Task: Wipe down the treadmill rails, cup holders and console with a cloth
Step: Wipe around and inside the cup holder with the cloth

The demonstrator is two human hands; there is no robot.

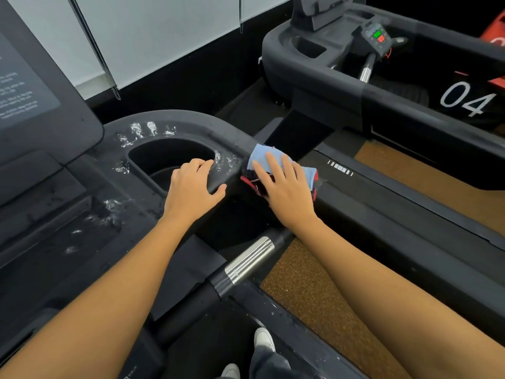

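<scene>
My right hand [284, 192] presses a blue cloth [261, 155] flat, fingers straight and slightly spread, on the treadmill rail [369, 206] where it bends, just beside the cup holder [169, 157]. My left hand [191, 187] grips the cup holder's near rim, fingers curled over its edge. White wet streaks [136, 129] dot the black surround beside the console screen [27, 86].

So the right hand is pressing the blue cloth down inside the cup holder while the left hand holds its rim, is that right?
Not quite. The head view shows the right hand pressing the blue cloth on the rail just beside the cup holder, not inside it. The left hand does hold its rim.
</scene>
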